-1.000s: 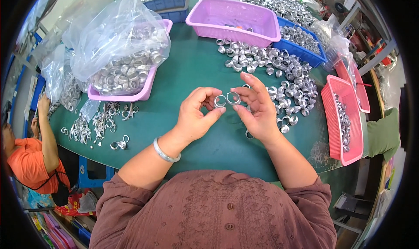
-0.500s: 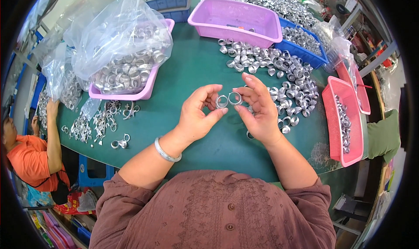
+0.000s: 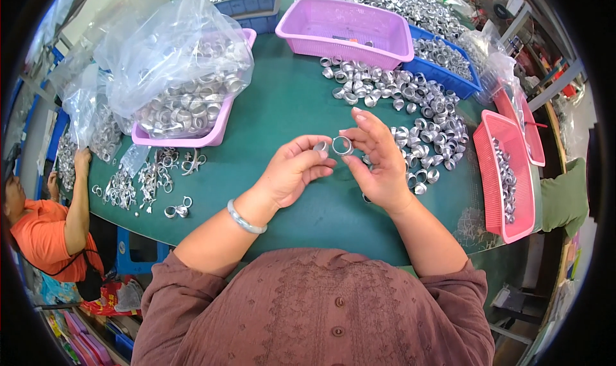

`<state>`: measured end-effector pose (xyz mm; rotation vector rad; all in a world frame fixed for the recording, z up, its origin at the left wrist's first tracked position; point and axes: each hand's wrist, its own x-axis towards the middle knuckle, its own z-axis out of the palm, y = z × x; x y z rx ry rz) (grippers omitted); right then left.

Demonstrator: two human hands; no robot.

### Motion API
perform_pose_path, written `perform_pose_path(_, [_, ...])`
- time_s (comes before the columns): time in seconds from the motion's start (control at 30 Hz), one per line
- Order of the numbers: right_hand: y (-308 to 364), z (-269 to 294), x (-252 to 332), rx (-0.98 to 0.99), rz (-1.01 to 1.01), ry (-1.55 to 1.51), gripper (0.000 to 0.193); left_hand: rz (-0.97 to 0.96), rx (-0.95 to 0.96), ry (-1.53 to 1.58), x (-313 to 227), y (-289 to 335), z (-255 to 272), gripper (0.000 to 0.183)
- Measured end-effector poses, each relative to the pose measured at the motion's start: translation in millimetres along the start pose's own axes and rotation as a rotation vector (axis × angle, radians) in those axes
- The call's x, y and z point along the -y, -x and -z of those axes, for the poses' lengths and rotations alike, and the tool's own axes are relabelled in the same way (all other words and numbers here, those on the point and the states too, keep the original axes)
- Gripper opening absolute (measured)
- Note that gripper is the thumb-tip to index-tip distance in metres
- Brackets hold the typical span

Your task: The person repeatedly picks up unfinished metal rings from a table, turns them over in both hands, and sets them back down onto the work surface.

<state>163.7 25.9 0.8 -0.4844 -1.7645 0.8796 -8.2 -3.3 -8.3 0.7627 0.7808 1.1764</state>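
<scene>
Over the near middle of the green table, my left hand (image 3: 289,173) pinches a silver metal ring (image 3: 321,147) between thumb and fingers, so part of it is covered. Close beside it, my right hand (image 3: 382,167) grips a second silver ring (image 3: 342,146) at its right side, its round opening facing me. The two rings are very near each other; whether they touch I cannot tell. Just right of my right hand spreads a loose pile of similar rings (image 3: 439,135), reaching back toward a purple basket (image 3: 346,48).
A purple basket (image 3: 221,125) with bagged rings stands left, near small metal pieces (image 3: 120,189) and a few loose rings (image 3: 178,211). At right is a pink basket (image 3: 493,193) holding metal parts. Behind is a blue tray (image 3: 443,77). A co-worker in orange (image 3: 45,231) reaches in at far left.
My left thumb and fingers have closed further over their ring, which has turned and now shows less. My right hand has shifted slightly left with its ring.
</scene>
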Motion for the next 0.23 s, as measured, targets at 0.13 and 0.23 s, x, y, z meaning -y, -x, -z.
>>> perform_pose_path(0.13, [-1.1, 0.5, 5.6, 0.036, 0.07, 0.124, 0.059, 0.138, 0.134, 0.269, -1.0, 0.5, 0.1, 0.028])
perform_pose_path(0.23, [-0.7, 2.4, 9.0, 0.099, 0.17, 0.32, 0.057, 0.149, 0.291, 0.336, 1.1, -1.4, 5.6, 0.03])
